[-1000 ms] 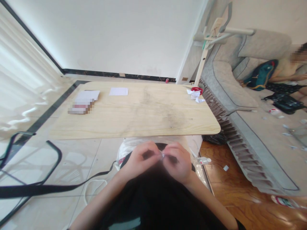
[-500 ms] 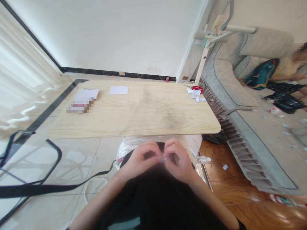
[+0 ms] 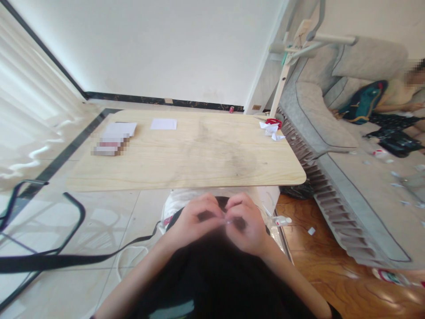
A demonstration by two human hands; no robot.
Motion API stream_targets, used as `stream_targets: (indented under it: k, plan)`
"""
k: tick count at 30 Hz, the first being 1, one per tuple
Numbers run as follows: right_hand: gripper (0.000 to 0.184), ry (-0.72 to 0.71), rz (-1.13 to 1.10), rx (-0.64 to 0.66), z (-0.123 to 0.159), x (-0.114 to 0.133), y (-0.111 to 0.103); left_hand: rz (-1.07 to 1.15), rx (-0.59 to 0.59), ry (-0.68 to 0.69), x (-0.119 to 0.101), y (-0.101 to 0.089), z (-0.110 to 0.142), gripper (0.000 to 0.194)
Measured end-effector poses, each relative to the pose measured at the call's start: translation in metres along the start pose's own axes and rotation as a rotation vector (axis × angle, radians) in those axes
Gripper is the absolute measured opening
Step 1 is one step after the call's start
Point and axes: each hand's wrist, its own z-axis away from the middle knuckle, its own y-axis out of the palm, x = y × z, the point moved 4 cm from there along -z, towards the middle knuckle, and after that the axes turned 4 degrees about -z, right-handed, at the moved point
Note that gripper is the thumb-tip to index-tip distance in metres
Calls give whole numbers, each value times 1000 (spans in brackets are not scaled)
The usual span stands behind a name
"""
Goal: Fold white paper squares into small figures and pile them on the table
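Note:
My left hand (image 3: 199, 217) and my right hand (image 3: 247, 223) meet over my lap, just in front of the table's near edge. Both are closed in a pinch, fingertips against fingertips. Between them sits a small piece of white paper (image 3: 226, 221), mostly covered by the fingers and blurred, so its folds cannot be made out. On the wooden table (image 3: 159, 164), folded white paper shapes (image 3: 270, 128) lie at the far right beside red-handled scissors (image 3: 274, 122). A flat white sheet (image 3: 164, 124) rests near the back edge.
A stack of paper (image 3: 119, 130) with a blurred-out front lies at the table's left. To the right stands a grey sofa (image 3: 332, 177), where a person sits by a teal backpack (image 3: 363, 102). A clear bottle (image 3: 282, 221) is below the table's right side.
Both hands stay together over the lap. The right hand's fingers have shifted slightly around the paper, which shows less now than half a second ago. The camera view has tilted a little.

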Motion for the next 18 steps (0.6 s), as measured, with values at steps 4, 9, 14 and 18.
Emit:
stream_targets:
  k: [4, 9, 14, 18]
  plan:
    - [22, -14, 34, -57, 1, 1, -2, -48, -64, -31, 2, -4, 4, 4]
    - [26, -54, 121, -197, 1, 3, -5, -328, -20, -146, 2, 4, 11, 42]
    - [28, -89, 192, -230, 4, 1, -1, -604, -130, -18, -1, 14, 8, 40]
    - [29, -94, 221, -217, 9, -4, 2, -656, -219, 13, 5, 15, 6, 34]
